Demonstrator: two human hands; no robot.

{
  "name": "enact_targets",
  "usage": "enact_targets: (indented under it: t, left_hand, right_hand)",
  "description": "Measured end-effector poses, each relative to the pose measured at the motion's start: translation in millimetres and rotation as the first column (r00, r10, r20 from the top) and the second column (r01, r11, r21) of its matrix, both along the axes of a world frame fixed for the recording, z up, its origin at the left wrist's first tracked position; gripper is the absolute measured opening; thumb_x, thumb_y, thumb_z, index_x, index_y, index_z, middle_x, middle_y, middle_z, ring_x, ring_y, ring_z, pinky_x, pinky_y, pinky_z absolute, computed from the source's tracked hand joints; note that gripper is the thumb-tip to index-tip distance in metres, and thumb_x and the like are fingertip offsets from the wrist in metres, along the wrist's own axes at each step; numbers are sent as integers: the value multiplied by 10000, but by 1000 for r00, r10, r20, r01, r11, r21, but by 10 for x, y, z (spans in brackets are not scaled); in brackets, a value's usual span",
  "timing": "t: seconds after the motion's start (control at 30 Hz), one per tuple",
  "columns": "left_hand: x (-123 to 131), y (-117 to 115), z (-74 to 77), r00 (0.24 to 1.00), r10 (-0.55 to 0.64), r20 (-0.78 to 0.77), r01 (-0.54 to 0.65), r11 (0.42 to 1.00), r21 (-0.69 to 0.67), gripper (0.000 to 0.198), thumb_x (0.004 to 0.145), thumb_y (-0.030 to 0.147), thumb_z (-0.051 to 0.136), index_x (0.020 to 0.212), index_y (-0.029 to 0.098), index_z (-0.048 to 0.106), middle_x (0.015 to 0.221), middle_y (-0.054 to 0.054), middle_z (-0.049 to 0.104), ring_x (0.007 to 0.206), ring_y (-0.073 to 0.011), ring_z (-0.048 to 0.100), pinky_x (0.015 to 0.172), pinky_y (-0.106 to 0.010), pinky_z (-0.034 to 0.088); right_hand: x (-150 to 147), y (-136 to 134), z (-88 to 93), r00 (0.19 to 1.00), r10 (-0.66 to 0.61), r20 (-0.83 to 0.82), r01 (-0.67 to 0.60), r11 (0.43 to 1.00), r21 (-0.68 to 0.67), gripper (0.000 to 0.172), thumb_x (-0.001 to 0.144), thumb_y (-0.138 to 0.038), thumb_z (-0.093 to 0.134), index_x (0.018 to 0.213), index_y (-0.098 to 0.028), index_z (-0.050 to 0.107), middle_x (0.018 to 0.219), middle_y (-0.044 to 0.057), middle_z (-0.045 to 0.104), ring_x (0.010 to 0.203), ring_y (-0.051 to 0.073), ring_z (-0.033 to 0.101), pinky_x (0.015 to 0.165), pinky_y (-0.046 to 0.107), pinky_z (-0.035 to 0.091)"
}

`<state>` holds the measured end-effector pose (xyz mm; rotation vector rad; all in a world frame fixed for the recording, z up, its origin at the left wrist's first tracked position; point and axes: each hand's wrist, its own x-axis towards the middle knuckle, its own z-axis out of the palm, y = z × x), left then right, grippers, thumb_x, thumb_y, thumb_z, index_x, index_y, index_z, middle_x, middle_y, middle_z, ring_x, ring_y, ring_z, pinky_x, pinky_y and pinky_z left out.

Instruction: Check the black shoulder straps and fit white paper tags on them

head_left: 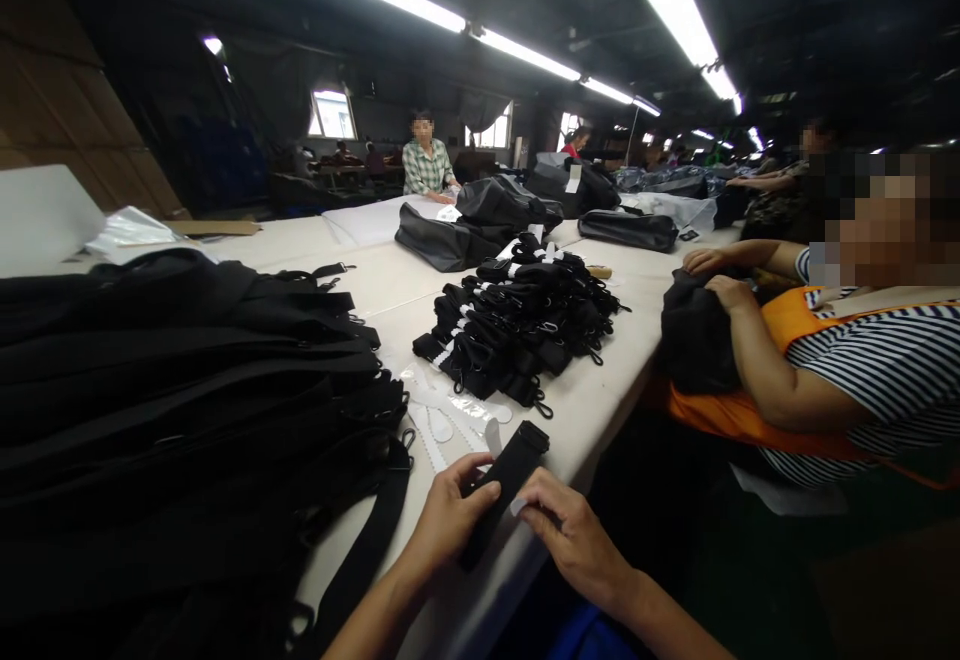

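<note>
Black webbing, folded into a flat bundle (513, 470), is clamped between thumb and fingers of the left hand (451, 512), just above the near edge of the surface (604, 375). The right hand (576, 532) pinches a white tab (517, 506) beside it. A second white end (493, 437) stands up on the opposite side; whether both ends belong to one strip cannot be told.

Caution: a slackened left grip could let the folds spring apart. Pulling the tab too hard could crease or tear it, if it is paper or thin film.

Loose white strips (429, 437) lie beyond the left hand; a sweeping forearm could scatter them. At left, a strap (369, 530) hangs from the strap heap (180, 370); its hook (409, 437) could snag neighbouring straps. Farther out, white-banded bundles (517, 315) are piled loosely; a knock could topple them.
</note>
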<state>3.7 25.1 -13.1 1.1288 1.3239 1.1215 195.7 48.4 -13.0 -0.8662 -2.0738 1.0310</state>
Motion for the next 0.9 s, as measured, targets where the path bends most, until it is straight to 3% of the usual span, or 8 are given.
enact_targets:
  t: [0.13, 0.27, 0.4, 0.5, 0.6, 0.7, 0.8, 0.9]
  left_hand:
    - [-24, 11, -6, 996, 1, 85, 3, 998, -56, 534, 678, 416, 701, 1118, 123, 625, 825, -46, 686, 724, -185, 600, 657, -282, 432]
    - [-33, 8, 23, 999, 18, 37, -16, 998, -58, 443, 694, 375, 669, 1061, 131, 625, 958, -83, 692, 798, -204, 624, 684, -290, 459]
    - [-26, 10, 34, 1000, 5, -23, -5, 1000, -28, 310, 716, 315, 643, 974, 142, 652, 960, -90, 709, 834, -234, 649, 728, -314, 481]
    - [7, -1, 12, 997, 1, -75, 1, 1000, 31, 232, 723, 271, 654, 924, 156, 670, 953, -84, 722, 938, -256, 651, 848, -329, 473]
    - [63, -47, -8, 989, 15, -149, -3, 997, 80, 256, 738, 217, 647, 988, 180, 683, 1012, -76, 727, 1004, -260, 644, 906, -329, 455]
    - [112, -95, -14, 963, 21, -270, 19, 989, 146, 382, 750, 132, 588, 1109, 234, 671, 1040, -37, 733, 1014, -244, 651, 917, -318, 453]
    - [117, -93, -28, 966, -9, -258, 55, 983, 174, 410, 750, 112, 576, 1126, 243, 672, 1093, -29, 728, 1060, -234, 643, 938, -301, 452]
    - [85, -58, -60, 970, 6, -242, 22, 993, 113, 368, 739, 141, 611, 1097, 194, 676, 1048, -61, 734, 1006, -243, 654, 904, -311, 468]
  right_hand:
    - [21, 13, 26, 998, 61, -10, -61, 998, 25, 187, 992, -303, 473, 870, -208, 580, 868, 16, 536, 807, 155, 553, 754, 279, 447]
    - [53, 33, 3, 999, -33, -34, 35, 998, 52, 185, 991, -303, 473, 894, -211, 601, 992, 48, 543, 868, 170, 565, 780, 292, 476]
    - [40, 10, 49, 993, -108, -48, 117, 948, 296, 144, 961, -210, 516, 946, -226, 658, 1206, 96, 544, 1013, 217, 574, 881, 359, 497]
    - [-27, 16, 130, 999, -41, -8, 40, 898, 437, 203, 943, -147, 524, 1016, -250, 682, 1210, 93, 607, 1102, 247, 559, 942, 411, 489]
    - [-140, 80, 140, 998, 39, 41, -51, 923, 381, 200, 950, -175, 530, 1008, -249, 706, 1308, 87, 593, 1253, 266, 494, 1056, 459, 430]
    - [-257, 163, 71, 999, -4, 46, -6, 977, 211, 190, 956, -275, 552, 958, -238, 738, 1485, 82, 444, 1376, 283, 388, 1140, 485, 340]
    - [-319, 204, 17, 998, -59, 20, 57, 994, 93, 205, 954, -316, 558, 996, -248, 747, 1527, 77, 384, 1395, 277, 375, 1157, 472, 321]
    - [-286, 176, -14, 996, -87, 7, 85, 982, 169, 181, 943, -272, 576, 982, -252, 752, 1535, 62, 365, 1398, 283, 366, 1152, 475, 330]
